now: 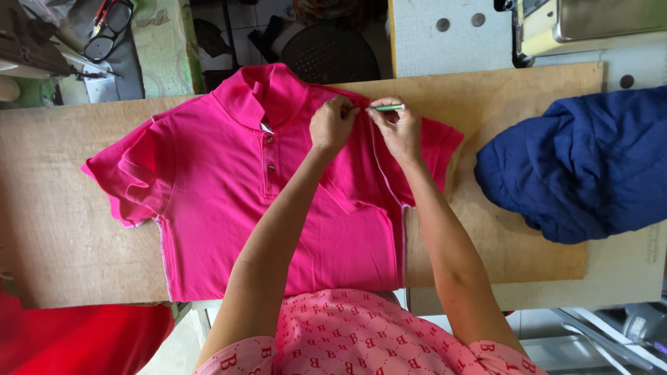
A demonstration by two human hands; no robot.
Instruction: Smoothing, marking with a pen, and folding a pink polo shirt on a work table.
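Observation:
A bright pink polo shirt lies flat, front up, on a wooden board, collar towards the far side. My left hand pinches the fabric at the shirt's shoulder seam, fingers closed on it. Right beside it, my right hand grips a small green-handled tool, whose tip points left at the same seam. Both hands touch the shirt near the right sleeve.
A bundle of dark blue cloth lies on the right of the board. Black-framed glasses rest at the far left, next to a sewing machine part. Red cloth shows at the lower left. A dark stool stands beyond the board.

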